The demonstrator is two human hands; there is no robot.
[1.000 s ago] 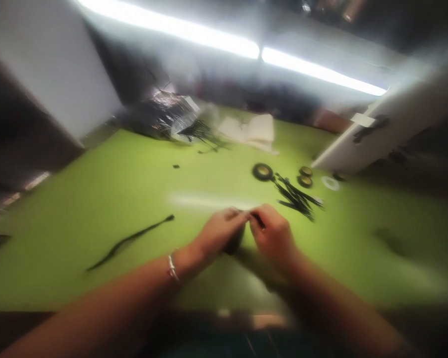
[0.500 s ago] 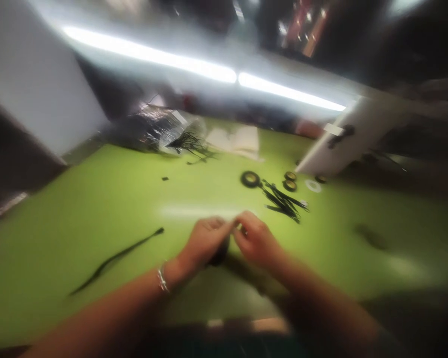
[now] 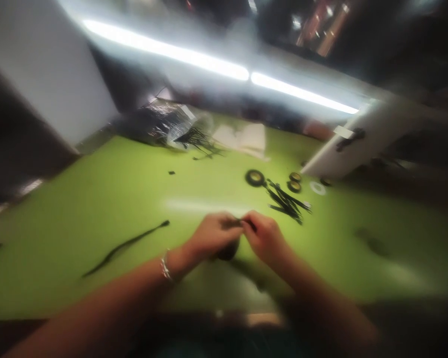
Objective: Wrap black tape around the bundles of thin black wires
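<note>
My left hand [image 3: 217, 232] and my right hand [image 3: 263, 233] meet at the middle front, above the green table [image 3: 134, 199]. Between their closed fingertips runs a thin dark strip [image 3: 239, 222], gripped from both sides; its exact form is blurred. Below my left hand shows a dark rounded thing [image 3: 229, 250], mostly hidden. To the left a black cable [image 3: 125, 244] lies on the table. Beyond my right hand is a bunch of black strips [image 3: 286, 201], beside a black tape roll [image 3: 254, 178].
Two small rolls [image 3: 294, 182] and a white ring [image 3: 317, 188] lie at the right. A plastic bag [image 3: 168, 122] with black cables and an open paper booklet [image 3: 246, 139] are at the back. A white panel [image 3: 343, 149] stands back right.
The camera view has shifted slightly. My hands' fingers have changed position, and a dark strip now shows between them.
</note>
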